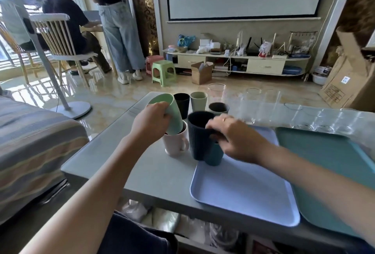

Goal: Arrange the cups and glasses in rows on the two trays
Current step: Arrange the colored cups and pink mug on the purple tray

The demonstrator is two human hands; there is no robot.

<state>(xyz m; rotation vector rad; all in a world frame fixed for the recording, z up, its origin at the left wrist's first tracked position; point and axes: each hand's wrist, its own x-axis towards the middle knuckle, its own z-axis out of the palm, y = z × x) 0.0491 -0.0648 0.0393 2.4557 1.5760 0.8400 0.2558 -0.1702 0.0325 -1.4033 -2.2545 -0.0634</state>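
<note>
Cups (199, 135) in both closed hands (151, 119)

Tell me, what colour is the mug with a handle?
Pale pink mug, seen in the head view.

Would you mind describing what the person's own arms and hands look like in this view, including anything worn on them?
Both forearms are bare right down to the frame's lower edge, with no sleeves, gloves, watch or bracelet in view. The left hand shows no jewellery. The right hand wears a thin ring on one finger; which finger is hard to tell. Dark clothing shows below, at the lap.
</note>
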